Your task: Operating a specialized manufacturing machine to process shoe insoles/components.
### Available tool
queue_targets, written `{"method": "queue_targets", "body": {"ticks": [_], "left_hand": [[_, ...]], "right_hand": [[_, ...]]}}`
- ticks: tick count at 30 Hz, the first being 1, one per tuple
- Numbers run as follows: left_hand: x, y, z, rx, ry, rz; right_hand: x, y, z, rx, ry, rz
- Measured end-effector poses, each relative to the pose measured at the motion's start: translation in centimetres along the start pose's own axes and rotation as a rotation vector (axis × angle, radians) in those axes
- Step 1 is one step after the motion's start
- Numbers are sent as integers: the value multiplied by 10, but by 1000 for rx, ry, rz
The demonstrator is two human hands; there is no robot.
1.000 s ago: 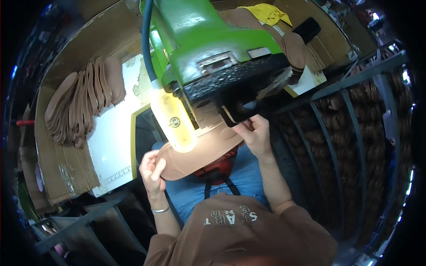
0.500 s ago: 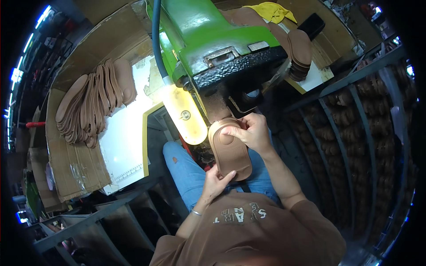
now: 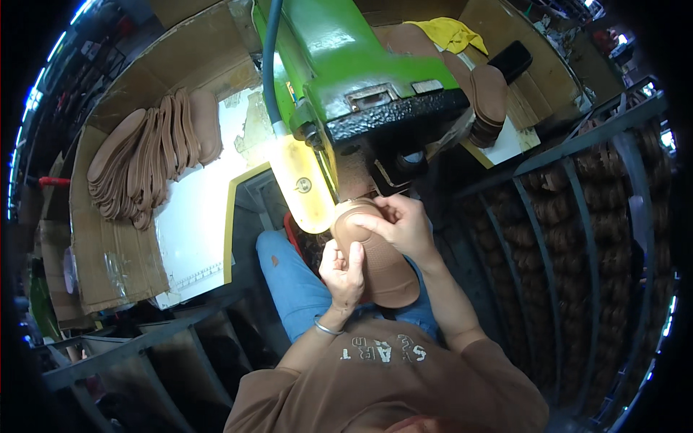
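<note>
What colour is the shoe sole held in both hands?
Brown; the shoe sole shows best in the head view, just below the green machine.

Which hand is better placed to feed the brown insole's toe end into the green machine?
Probably the right hand: it grips the toe end of the brown insole just below the green machine. The left hand only steadies its side edge, lower down.

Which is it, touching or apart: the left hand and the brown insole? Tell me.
Touching. The head view shows the left hand pressed against the left edge of the brown insole, fingers on its surface, with no gap between them.
</note>
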State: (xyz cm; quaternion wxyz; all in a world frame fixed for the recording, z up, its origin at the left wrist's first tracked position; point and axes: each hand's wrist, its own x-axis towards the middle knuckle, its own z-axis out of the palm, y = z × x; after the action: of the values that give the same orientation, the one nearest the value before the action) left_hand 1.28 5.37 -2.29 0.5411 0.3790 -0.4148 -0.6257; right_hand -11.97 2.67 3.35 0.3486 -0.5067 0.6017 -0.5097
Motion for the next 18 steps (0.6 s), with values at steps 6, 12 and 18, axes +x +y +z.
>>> {"method": "queue_targets", "body": {"ticks": [6, 12, 18], "left_hand": [[6, 6, -17, 269, -68, 187], [34, 30, -13, 482, -244, 227], [23, 24, -5, 166, -192, -147]], "right_hand": [[-3, 18, -14, 106, -164, -90], [-15, 34, -18, 221, 32, -39], [-14, 25, -14, 141, 100, 34]]}}
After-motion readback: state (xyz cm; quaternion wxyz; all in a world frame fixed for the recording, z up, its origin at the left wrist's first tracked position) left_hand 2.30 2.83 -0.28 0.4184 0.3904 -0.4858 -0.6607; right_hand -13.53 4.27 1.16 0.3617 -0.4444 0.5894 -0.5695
